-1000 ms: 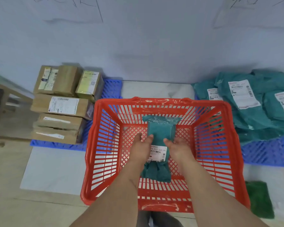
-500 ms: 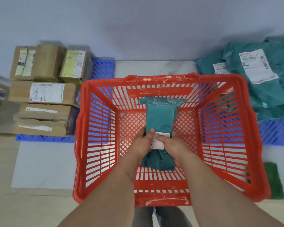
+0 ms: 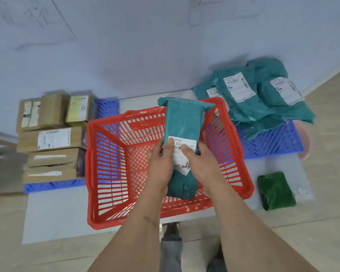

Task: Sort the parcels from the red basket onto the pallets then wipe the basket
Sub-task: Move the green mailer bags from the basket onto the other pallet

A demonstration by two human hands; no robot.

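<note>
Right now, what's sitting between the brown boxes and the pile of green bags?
In the head view, the red basket sits between the cardboard boxes and the teal bags, with both hands lifting one teal parcel above it.

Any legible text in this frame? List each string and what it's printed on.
"S33" then a covered stretch, then "-00": white label on the teal parcel held by the left hand and right hand; a thumb hides the middle.
Red logo and characters at the top of that label: too blurred to read.
Labels on the teal bags on the right pallet: too small.
Labels on the cardboard boxes at left: too blurred.
</note>
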